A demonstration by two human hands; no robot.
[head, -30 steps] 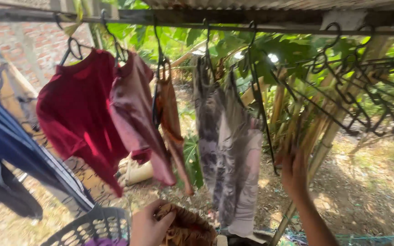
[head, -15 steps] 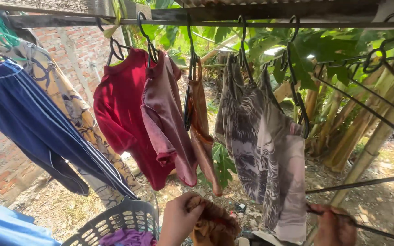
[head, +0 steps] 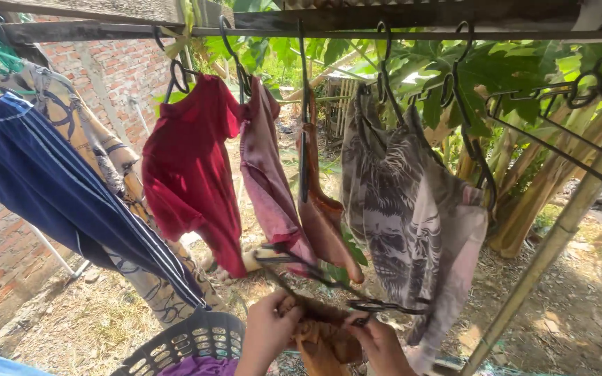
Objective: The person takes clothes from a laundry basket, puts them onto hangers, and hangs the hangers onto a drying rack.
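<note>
At the bottom of the view, my left hand and my right hand both grip a brown garment. A black clothes hanger lies tilted across the top of that garment, and my right hand's fingers touch its lower bar. Above, a dark rail carries a red shirt, a pink shirt, a brown cloth and a grey printed shirt, each on a hanger.
A grey laundry basket with a purple cloth inside sits at lower left. Navy striped trousers and a patterned cloth hang at left before a brick wall. Empty black hangers, a slanted pole and green plants stand at right.
My right hand came down from the empty hangers at right to the brown garment, bringing a black hanger. The view shifted so the hanging clothes sit further right.
</note>
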